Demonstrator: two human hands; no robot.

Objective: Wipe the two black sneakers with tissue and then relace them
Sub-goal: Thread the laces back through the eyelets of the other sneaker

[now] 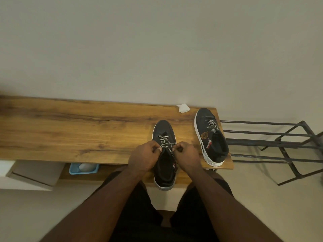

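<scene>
Your left hand (146, 157) and right hand (186, 155) each pinch the black-and-white checked lace (166, 143), pulling it snug across the near black white-soled sneaker (163, 130), toe pointing away on the wooden worktop (78, 130).

A home entryway: wooden bench (70, 130) against the wall, metal shoe rack (279, 142) beside.

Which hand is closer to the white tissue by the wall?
The right hand. It pinches the lace on the near sneaker, just below and left of the tissue. The left hand grips the lace farther left.
</scene>
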